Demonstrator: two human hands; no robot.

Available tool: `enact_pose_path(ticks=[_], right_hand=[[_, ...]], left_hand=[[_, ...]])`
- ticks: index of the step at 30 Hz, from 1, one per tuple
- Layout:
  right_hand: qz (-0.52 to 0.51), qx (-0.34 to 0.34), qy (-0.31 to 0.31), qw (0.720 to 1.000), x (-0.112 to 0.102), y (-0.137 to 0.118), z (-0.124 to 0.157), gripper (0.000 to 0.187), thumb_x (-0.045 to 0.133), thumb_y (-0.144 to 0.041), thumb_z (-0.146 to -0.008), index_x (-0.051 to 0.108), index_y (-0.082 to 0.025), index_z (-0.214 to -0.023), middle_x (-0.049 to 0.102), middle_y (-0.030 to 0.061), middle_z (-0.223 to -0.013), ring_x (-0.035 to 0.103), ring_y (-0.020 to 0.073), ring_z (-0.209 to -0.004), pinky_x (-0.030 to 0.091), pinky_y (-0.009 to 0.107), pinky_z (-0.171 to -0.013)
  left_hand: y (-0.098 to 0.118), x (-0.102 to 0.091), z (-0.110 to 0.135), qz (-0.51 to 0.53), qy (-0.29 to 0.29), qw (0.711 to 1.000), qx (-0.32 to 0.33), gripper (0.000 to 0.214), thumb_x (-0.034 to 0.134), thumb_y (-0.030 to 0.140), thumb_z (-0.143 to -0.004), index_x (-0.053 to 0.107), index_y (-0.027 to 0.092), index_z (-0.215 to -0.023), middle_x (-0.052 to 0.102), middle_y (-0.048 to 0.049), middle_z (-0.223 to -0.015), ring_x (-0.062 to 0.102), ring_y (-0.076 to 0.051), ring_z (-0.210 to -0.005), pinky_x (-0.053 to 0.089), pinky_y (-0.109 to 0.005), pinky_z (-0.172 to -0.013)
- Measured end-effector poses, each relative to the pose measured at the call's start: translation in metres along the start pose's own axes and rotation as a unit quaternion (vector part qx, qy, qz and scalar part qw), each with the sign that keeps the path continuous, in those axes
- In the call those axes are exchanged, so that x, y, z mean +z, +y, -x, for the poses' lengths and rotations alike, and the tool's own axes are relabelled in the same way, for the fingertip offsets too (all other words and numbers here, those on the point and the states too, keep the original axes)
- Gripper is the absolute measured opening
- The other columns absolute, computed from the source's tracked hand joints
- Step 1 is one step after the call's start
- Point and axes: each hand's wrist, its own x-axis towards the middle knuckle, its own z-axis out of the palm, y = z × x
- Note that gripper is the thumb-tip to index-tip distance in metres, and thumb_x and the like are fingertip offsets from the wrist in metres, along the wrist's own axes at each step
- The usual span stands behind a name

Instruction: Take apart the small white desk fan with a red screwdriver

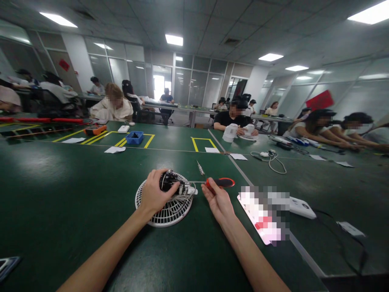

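Note:
My left hand (pixel 156 190) is wrapped round a black fan motor (pixel 167 181) with white parts and wires. Beneath it a round white fan grille (pixel 170 215) lies on the green table. Between thumb and fingers, my right hand (pixel 219 198) grips a red and black screwdriver (pixel 223 183). Its shaft points left, and the tip reaches the motor assembly; exactly where it meets is too small to make out. Just beyond the grille lies a thin, clear-handled tool (pixel 199 168), perhaps a second screwdriver.
A pink-and-white, partly blurred flat object (pixel 253 219) lies right of my right hand, near a white device (pixel 302 207) with a dark cord. Further off stand a blue bin (pixel 134 138) and an orange-black meter (pixel 95 129). Across the table a person (pixel 232 119) handles white fan parts.

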Motion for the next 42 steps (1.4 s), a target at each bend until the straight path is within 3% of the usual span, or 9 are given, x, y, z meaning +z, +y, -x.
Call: enact_pose_path(ticks=[5,9,13,18,26,32,36,42], right_hand=[[-0.03,-0.01,-0.022,0.999,0.001,-0.003,0.001,0.024,0.078,0.0,-0.066,0.072,-0.018,-0.081,0.079,0.0018,-0.082,0.076,0.014,-0.079,0.063,0.02,-0.076],[-0.031,0.003,-0.031,0.999,0.002,-0.002,0.004,0.025,0.076,-0.004,-0.069,0.074,-0.02,-0.088,0.081,0.002,-0.093,0.077,0.0165,-0.087,0.063,0.026,-0.083],[-0.005,0.013,-0.012,1.0,0.0,0.004,0.003,0.016,0.084,-0.021,-0.075,0.072,-0.021,-0.087,0.08,0.0027,-0.089,0.075,0.0161,-0.08,0.063,0.027,-0.076],[0.035,0.018,0.011,0.999,-0.004,0.009,-0.001,0.031,0.094,-0.033,-0.066,0.069,-0.02,-0.079,0.071,-0.0013,-0.067,0.068,0.0133,-0.064,0.058,0.023,-0.061],[0.012,0.014,-0.023,1.0,-0.004,0.002,-0.003,0.029,0.095,-0.02,-0.063,0.072,-0.018,-0.081,0.074,0.0007,-0.071,0.071,0.0142,-0.069,0.058,0.023,-0.069],[-0.007,0.028,-0.037,0.999,0.0,-0.003,0.002,0.02,0.081,-0.007,-0.069,0.072,-0.019,-0.081,0.08,0.0038,-0.089,0.074,0.0146,-0.08,0.059,0.024,-0.076],[-0.02,0.03,-0.036,0.999,0.002,-0.006,0.005,0.014,0.078,-0.011,-0.071,0.069,-0.02,-0.076,0.08,0.0049,-0.093,0.074,0.0162,-0.085,0.06,0.028,-0.081],[0.071,-0.003,0.014,0.997,-0.002,-0.001,0.002,0.029,0.091,-0.037,-0.068,0.069,-0.02,-0.074,0.067,-0.001,-0.065,0.064,0.0142,-0.061,0.055,0.023,-0.055]], left_hand=[[0.001,0.0,0.0,-0.008,-0.005,1.0,0.008,0.044,0.072,0.049,-0.086,0.058,0.022,-0.117,0.063,-0.0069,-0.107,0.061,-0.025,-0.1,0.053,-0.044,-0.09],[0.0,0.001,0.0,-0.012,-0.006,1.0,0.015,0.043,0.07,0.05,-0.087,0.057,0.022,-0.117,0.063,-0.0066,-0.107,0.061,-0.025,-0.101,0.053,-0.044,-0.09],[0.001,0.001,0.0,-0.013,-0.008,1.0,0.017,0.043,0.07,0.049,-0.087,0.057,0.022,-0.118,0.063,-0.0068,-0.109,0.061,-0.025,-0.102,0.052,-0.044,-0.09],[0.002,0.0,0.0,-0.012,-0.008,1.0,0.014,0.044,0.071,0.049,-0.087,0.057,0.022,-0.119,0.063,-0.0069,-0.108,0.061,-0.025,-0.102,0.053,-0.044,-0.09],[0.0,0.0,0.001,-0.006,-0.009,1.0,0.008,0.046,0.071,0.051,-0.086,0.057,0.023,-0.12,0.063,-0.0068,-0.108,0.061,-0.025,-0.101,0.053,-0.043,-0.088],[0.0,0.001,0.001,-0.007,-0.01,1.0,0.0,0.046,0.072,0.05,-0.085,0.058,0.022,-0.12,0.063,-0.0075,-0.109,0.061,-0.025,-0.1,0.053,-0.043,-0.088],[-0.001,0.001,0.001,-0.003,-0.009,1.0,0.004,0.047,0.071,0.05,-0.086,0.057,0.022,-0.12,0.063,-0.0069,-0.109,0.061,-0.025,-0.101,0.053,-0.044,-0.09],[0.0,0.0,0.0,-0.001,-0.013,1.0,0.004,0.047,0.071,0.051,-0.086,0.057,0.023,-0.12,0.063,-0.0071,-0.11,0.061,-0.026,-0.102,0.053,-0.044,-0.089]])
